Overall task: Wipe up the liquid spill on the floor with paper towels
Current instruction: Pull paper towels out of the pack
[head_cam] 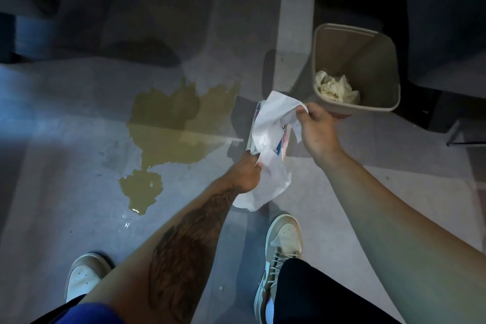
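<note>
Grey floor (pixel 65 139) bears the spill (pixel 163 123), left of both grips; left grip (pixel 246 173), nearer it, clutches the towel pack (pixel 265 187); right grip (pixel 317 129) pinches a sheet (pixel 278 105).

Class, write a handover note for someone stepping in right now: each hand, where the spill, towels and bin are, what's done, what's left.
Left hand: grips the white paper towel bundle from below.
Right hand: pinches the bundle's top edge.
Yellow-brown liquid puddle: on the grey floor, left of the towels.
Beige plastic bin: on the right, holding crumpled stained towels.
Done: apparently some wiping, judging by the bin.
Left: free a sheet, wipe the puddle, bin it.
</note>
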{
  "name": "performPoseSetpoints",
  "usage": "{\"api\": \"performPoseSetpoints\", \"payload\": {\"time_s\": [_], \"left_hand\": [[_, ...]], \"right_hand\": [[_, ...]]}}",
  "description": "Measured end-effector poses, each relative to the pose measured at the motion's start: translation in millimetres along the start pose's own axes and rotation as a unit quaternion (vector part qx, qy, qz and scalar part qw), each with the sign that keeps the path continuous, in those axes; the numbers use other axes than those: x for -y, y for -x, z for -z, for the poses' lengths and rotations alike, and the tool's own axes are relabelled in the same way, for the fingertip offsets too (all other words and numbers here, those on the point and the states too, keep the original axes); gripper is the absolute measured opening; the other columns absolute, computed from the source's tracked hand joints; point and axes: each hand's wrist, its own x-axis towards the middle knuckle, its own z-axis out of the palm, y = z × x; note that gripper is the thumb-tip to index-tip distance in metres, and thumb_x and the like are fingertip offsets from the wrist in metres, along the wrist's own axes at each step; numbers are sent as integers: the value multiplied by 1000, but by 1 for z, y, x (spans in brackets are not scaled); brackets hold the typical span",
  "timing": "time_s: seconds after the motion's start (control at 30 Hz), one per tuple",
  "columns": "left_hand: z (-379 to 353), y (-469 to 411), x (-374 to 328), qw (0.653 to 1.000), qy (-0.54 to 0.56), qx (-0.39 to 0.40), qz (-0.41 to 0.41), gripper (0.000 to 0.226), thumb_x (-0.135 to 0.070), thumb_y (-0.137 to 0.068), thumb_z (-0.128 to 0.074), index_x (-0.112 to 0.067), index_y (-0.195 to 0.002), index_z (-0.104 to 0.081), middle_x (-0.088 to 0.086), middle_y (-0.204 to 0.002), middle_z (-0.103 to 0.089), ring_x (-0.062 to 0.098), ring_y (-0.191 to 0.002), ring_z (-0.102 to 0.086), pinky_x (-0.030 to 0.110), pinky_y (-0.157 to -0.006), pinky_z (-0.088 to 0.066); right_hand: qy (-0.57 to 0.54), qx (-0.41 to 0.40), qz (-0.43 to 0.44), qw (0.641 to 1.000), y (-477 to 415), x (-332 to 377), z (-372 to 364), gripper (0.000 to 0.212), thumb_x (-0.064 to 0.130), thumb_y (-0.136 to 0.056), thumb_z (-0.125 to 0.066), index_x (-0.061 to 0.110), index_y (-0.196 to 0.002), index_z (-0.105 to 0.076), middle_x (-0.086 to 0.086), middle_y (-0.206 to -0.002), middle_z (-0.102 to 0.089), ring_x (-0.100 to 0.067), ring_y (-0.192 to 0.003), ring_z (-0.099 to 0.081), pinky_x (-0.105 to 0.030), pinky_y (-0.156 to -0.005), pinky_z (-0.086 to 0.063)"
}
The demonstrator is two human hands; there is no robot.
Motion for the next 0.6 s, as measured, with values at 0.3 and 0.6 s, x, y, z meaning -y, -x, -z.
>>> {"api": "performPoseSetpoints", "payload": {"time_s": [0.3,0.6], "left_hand": [[-16,17,2,993,82,-15,88,44,-39,-106,-30,-15,-139,-44,7,-142,-51,30,-127,-51,42,-110,-39],[-4,29,13,974,176,-66,124,48,-42,-103,-37,-11,-136,-53,12,-136,-58,34,-121,-56,48,-109,-42]], "right_hand": [[76,-11,58,995,4,6,2,21,38,-102,-46,30,-93,-63,13,-86,-67,-9,-84,-66,-39,-80,-57],[-39,-27,120,992,6,66,-1,14,31,-104,-48,25,-103,-61,15,-96,-65,0,-88,-65,-16,-70,-53]]}}
